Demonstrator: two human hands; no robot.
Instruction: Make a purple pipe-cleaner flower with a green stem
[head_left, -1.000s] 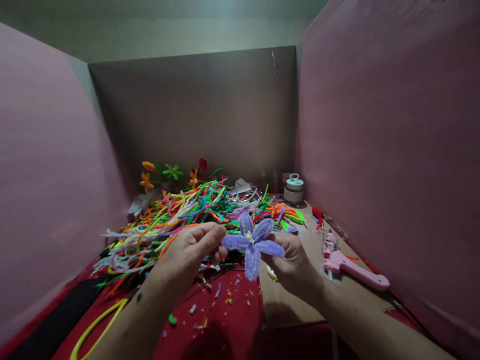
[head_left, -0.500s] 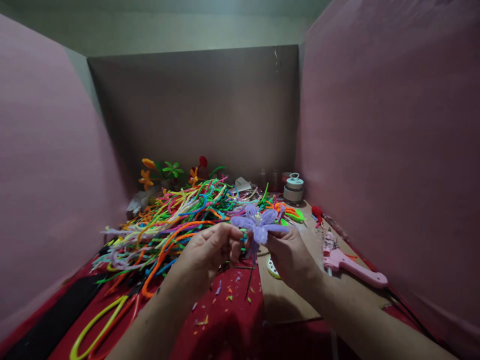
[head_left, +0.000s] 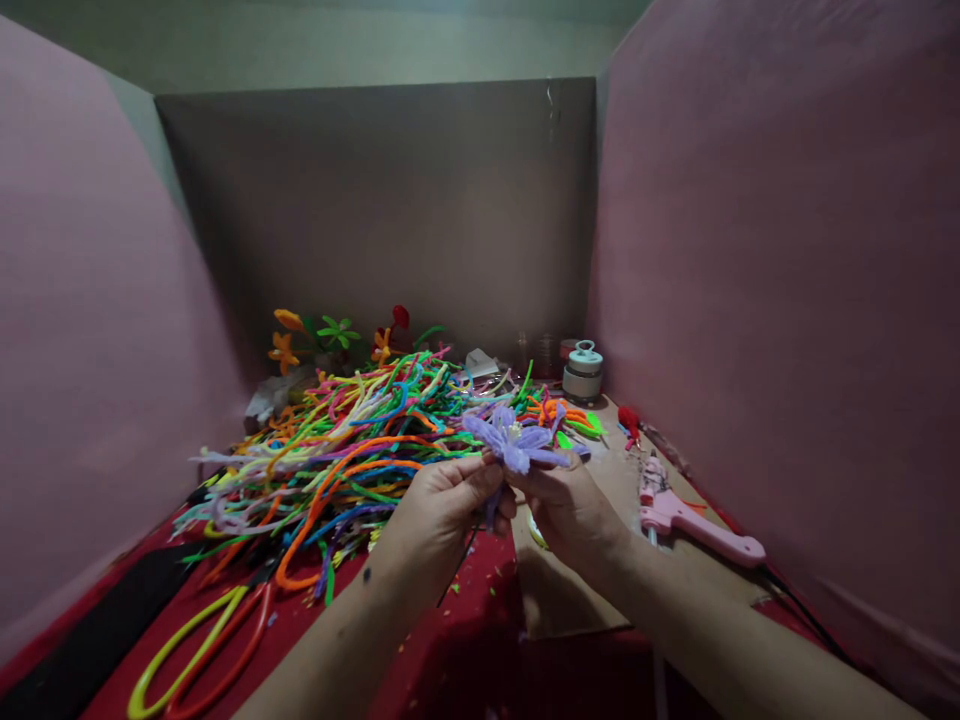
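Note:
Both my hands meet at the middle of the view under a purple pipe-cleaner flower (head_left: pixel 516 440) with a pale centre. My left hand (head_left: pixel 442 505) is closed, its fingertips pinched just below the petals. Fingers of my right hand (head_left: pixel 570 510) curl round the flower's underside and stem from the right. The flower's face tilts up and away. Behind it sprawls a big pile of coloured pipe cleaners (head_left: pixel 352 440).
A pink glue gun (head_left: pixel 694 520) lies on brown cardboard (head_left: pixel 570 600) at the right. Finished orange, green and red flowers (head_left: pixel 330 335) stand at the back left; small round containers (head_left: pixel 583 372) at the back right. Yellow and orange loops (head_left: pixel 199 650) lie near left. Pink walls close both sides.
The flower has turned from facing me to lying flatter and has risen slightly. My left hand has moved right to meet the right hand beneath it.

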